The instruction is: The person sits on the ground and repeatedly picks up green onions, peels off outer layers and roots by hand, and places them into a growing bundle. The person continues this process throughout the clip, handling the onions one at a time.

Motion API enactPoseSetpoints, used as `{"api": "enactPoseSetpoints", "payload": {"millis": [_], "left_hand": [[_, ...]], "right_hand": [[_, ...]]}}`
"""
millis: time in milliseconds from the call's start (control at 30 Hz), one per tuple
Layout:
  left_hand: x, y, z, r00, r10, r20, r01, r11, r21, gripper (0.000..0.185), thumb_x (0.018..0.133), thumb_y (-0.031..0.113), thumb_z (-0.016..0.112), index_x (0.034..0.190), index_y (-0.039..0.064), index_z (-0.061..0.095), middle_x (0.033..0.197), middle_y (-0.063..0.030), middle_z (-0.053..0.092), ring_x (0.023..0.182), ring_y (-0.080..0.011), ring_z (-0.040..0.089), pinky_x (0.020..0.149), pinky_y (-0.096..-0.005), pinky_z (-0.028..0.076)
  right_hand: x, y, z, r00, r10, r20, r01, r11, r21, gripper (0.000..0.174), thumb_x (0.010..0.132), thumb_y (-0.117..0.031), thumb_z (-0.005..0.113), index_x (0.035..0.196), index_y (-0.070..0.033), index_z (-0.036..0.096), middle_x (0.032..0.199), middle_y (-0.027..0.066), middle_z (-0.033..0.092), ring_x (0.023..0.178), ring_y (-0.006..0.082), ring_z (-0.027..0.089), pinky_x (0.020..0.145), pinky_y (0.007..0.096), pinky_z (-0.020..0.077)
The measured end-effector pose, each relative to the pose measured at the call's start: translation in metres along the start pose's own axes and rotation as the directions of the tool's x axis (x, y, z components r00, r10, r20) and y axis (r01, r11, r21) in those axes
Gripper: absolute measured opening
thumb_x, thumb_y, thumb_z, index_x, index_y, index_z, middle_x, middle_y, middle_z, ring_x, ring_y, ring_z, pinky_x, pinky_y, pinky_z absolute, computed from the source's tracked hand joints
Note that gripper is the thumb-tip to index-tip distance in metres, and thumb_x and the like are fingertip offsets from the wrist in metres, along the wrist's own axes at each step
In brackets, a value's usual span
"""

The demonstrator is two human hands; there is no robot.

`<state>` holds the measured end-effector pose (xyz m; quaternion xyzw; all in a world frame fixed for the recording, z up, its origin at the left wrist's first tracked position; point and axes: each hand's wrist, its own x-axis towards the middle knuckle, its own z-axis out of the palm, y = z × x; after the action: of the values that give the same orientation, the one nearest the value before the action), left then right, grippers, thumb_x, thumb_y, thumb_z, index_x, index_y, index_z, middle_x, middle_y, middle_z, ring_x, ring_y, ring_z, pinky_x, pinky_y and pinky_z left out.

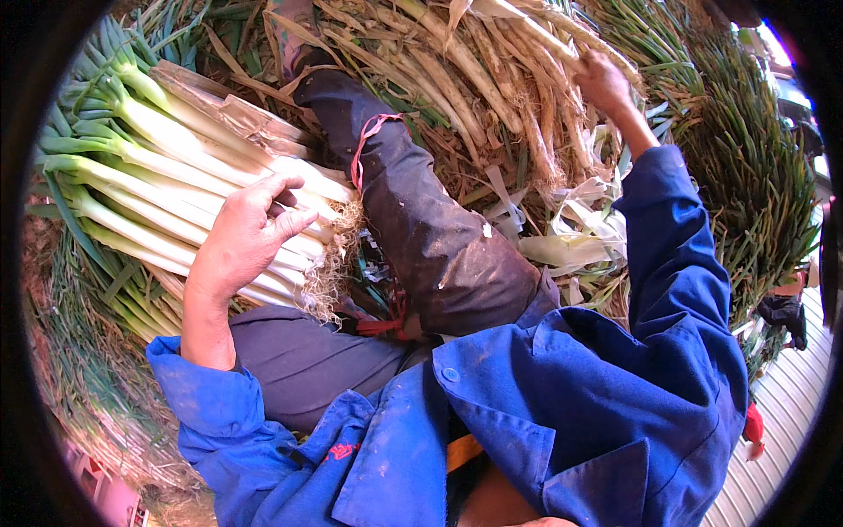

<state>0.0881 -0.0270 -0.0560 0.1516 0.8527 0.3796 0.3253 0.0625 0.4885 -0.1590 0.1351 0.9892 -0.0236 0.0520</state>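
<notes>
On the left lies a pile of peeled white leeks or large green onions [178,171], their roots [329,263] towards my legs. Above these stalks is my left hand [267,221], its fingers loosely bent and apart, with nothing between them. At the upper right, my right hand [602,79] has its fingers around an unpeeled stalk [533,29] over a heap of dry-skinned stalks [461,72]. The fingertips are partly hidden. A pink tie [362,148] goes round my dark trouser leg, between the two piles.
Stripped pale leaves [573,237] lie right of my leg. A brown cardboard piece [230,115] rests by the peeled stalks. Green-topped bundles [744,165] fill the right, and more stalks [112,382] spread at lower left. Red ties [385,324] lie between my legs.
</notes>
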Motion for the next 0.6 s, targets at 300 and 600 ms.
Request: {"api": "enactPoseSetpoints", "payload": {"millis": [300, 600], "left_hand": [[0.008, 0.0, 0.002, 1.0, 0.001, 0.021, -0.001, 1.0, -0.006, 0.041, 0.08, 0.019, 0.07, 0.111, -0.003, 0.057, 0.082, -0.0087, 0.058, 0.074, -0.0151, 0.055, 0.069, -0.0283, 0.047], [0.009, 0.002, -0.001, 0.997, -0.044, 0.066, 0.039, 0.997, 0.07, 0.042, 0.079, 0.02, 0.069, 0.111, -0.004, 0.057, 0.089, -0.013, 0.061, 0.077, -0.0195, 0.059, 0.072, -0.031, 0.048]], "right_hand": [[0.01, 0.03, 0.028, 0.995, -0.064, -0.081, 0.061, 0.997, -0.038, 0.04, 0.084, -0.031, 0.055, 0.116, -0.006, 0.05, 0.108, 0.0193, 0.059, 0.101, 0.0371, 0.057, 0.084, 0.0452, 0.0457], [0.052, 0.02, 0.044, 0.908, 0.007, -0.418, 0.006, 1.0, 0.03, 0.047, 0.081, -0.041, 0.06, 0.117, -0.01, 0.056, 0.117, 0.0184, 0.053, 0.112, 0.0361, 0.048, 0.092, 0.0452, 0.0404]]}}
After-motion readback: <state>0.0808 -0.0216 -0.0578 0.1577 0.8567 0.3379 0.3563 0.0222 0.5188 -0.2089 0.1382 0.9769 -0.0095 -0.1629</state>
